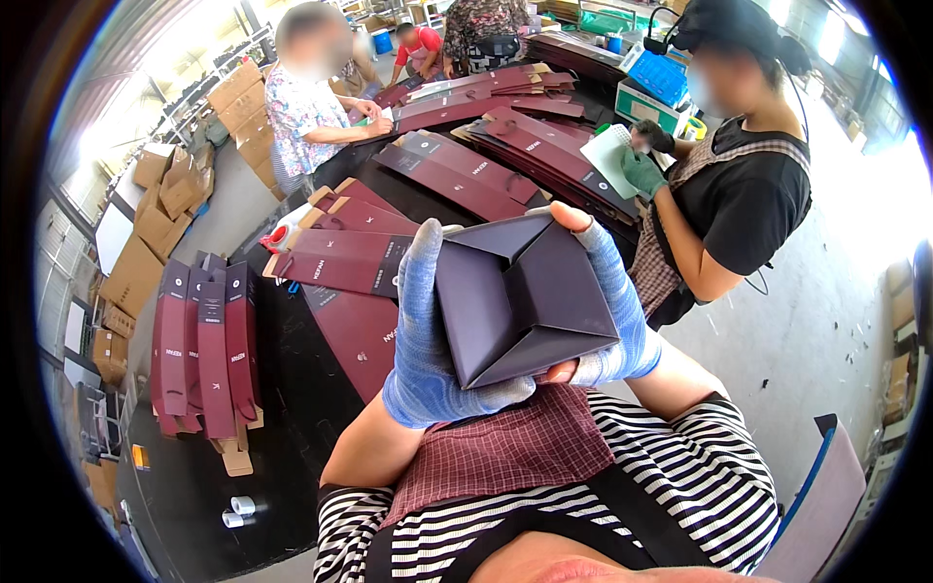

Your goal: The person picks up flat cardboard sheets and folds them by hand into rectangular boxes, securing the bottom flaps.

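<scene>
Close in front of my chest I hold a carton (476, 306) with its dark end toward me. Its end flaps are folded inward and overlap in the middle; the rest of the carton is hidden behind that end. My left hand (428, 340), in a blue-grey glove, presses along the carton's left side with the fingers pointing up. My right hand (614, 311), gloved alike with bare fingertips, grips the right side, its thumb by the lower edge. Flat maroon cartons (340, 260) lie on the table just beyond my left hand.
Formed maroon cartons (209, 340) stand grouped on the black table (282, 428) at left. Two white rolls (238, 512) lie near its edge. More flat cartons (535, 155) are stacked ahead. A co-worker (748, 165) stands at right, another person (306, 117) at far left. A chair (821, 496) is at lower right.
</scene>
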{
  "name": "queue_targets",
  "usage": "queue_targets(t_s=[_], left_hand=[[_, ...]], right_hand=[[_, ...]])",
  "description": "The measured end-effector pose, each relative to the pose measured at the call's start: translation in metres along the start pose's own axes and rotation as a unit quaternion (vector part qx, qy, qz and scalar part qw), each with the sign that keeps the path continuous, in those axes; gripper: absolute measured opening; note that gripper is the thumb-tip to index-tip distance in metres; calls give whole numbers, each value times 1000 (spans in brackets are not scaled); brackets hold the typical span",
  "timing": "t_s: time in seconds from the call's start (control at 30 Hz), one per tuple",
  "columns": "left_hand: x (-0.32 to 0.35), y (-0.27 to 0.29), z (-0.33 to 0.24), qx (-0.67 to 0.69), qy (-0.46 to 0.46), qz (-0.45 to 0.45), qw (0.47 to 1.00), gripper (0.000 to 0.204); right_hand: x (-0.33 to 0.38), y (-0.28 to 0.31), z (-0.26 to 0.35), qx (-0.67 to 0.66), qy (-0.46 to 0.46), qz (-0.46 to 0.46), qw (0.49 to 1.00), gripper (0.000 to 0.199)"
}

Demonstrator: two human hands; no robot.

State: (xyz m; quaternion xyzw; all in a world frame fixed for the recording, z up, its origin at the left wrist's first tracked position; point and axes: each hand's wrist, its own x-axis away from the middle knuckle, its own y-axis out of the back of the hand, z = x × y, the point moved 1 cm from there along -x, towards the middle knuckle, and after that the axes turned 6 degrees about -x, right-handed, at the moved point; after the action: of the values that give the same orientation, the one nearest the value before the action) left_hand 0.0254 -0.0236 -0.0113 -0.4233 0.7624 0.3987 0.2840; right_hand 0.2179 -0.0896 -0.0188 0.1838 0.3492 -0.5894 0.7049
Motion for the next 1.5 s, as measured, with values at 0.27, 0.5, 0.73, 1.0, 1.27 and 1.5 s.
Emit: queue_targets(t_s=[0.27, 0.5, 0.73, 1.0, 1.27, 1.5], left_hand=[[2, 2, 3, 132, -1, 13, 991, 144], [4, 3, 5, 157, 18, 24, 987, 144], [-8, 17, 11, 12, -36, 15, 999, 148], [1, 21, 11, -11, 1, 40, 999, 150], [3, 19, 14, 55, 44, 20, 997, 155], [1, 21, 13, 21, 28, 13, 999, 154]], right_hand=[[-20, 12, 30, 321, 160, 89, 929, 75], [-39, 12, 46, 348, 144, 172, 910, 54], [-10, 6, -6, 168, 46, 61, 983, 130], [-6, 2, -21, 22, -11, 28, 999, 135], [-11, 1, -17, 26, -15, 24, 999, 140], [-12, 1, -21, 70, -6, 26, 997, 137]])
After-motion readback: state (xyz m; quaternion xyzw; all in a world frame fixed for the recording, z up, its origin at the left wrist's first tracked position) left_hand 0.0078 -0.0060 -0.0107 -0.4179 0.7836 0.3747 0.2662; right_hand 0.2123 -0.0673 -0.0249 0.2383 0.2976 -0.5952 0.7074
